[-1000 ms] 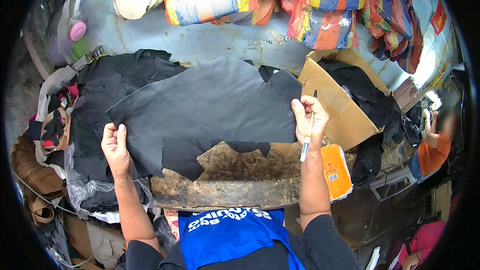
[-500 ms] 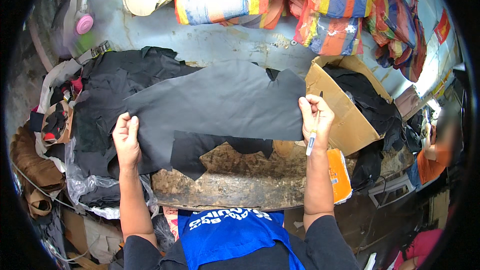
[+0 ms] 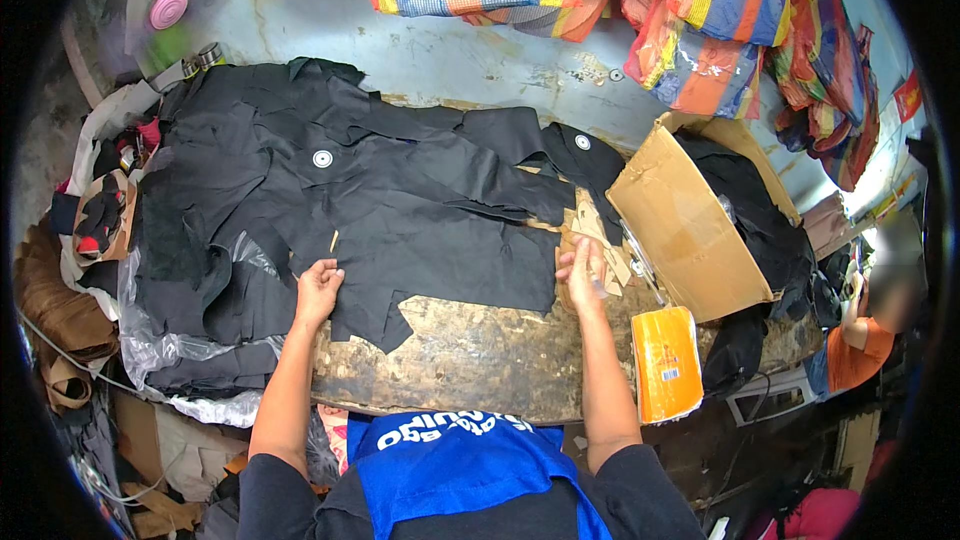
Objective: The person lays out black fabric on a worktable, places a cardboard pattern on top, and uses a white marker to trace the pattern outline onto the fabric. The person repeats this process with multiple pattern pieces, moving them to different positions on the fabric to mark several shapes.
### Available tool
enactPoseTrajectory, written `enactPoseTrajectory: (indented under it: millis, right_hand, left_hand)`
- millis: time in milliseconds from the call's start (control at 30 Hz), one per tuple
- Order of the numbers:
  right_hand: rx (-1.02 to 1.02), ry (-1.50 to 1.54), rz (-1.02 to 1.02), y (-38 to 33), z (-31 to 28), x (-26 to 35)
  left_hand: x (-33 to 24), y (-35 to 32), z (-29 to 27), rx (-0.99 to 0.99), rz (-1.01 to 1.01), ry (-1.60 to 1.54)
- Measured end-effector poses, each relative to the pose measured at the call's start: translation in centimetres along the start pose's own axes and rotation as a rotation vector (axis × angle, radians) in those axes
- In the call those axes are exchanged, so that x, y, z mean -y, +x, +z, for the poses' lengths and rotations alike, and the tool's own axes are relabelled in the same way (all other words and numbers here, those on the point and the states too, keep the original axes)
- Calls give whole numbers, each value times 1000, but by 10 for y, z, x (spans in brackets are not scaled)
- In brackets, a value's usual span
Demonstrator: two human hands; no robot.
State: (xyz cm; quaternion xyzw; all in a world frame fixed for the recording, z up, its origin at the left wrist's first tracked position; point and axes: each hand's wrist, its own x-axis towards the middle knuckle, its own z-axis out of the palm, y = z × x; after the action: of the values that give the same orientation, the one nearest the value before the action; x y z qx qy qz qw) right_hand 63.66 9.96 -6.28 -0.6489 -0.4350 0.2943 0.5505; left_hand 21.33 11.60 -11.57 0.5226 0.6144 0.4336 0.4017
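A black leather-like sheet (image 3: 450, 245) lies flat over other black pieces on the worn wooden bench (image 3: 480, 360). My left hand (image 3: 318, 290) is closed at the sheet's left edge, with its fingers pinched on it. At the right edge is my right hand (image 3: 582, 275), fingers bent and partly blurred. A pale pen (image 3: 599, 287) shows blurred against its palm. Light brown cardboard pieces (image 3: 597, 230) lie just beyond the right hand. A round white-and-black disc (image 3: 322, 159) rests on the black material (image 3: 240, 140) to the far left, and a similar disc (image 3: 582, 142) lies farther right.
An open cardboard box (image 3: 690, 225) holding black material stands at the right. An orange booklet (image 3: 667, 365) lies by the bench's front edge. Clear plastic (image 3: 165, 360) sits at the left, striped woven bags (image 3: 700, 50) at the back. A person in orange (image 3: 865, 340) is far right.
Both hands have lowered the raised black sheet onto the bench and moved inward. The cardboard pieces, discs and other black pieces behind it have come into sight.
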Motion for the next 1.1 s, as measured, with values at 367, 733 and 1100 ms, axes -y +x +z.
enactPoseTrajectory:
  millis: [367, 733, 1100]
  right_hand:
    - [241, -231, 55, -8, 23, -16]
    - [173, -168, -335, 34, 69, 13]
    - [294, -185, -729, 102, 186, 22]
  left_hand:
    - [-2, -1, -8, 27, -89, -64]
    - [-71, 27, 28, -180, 343, 490]
    - [-54, -31, 92, 325, 377, 971]
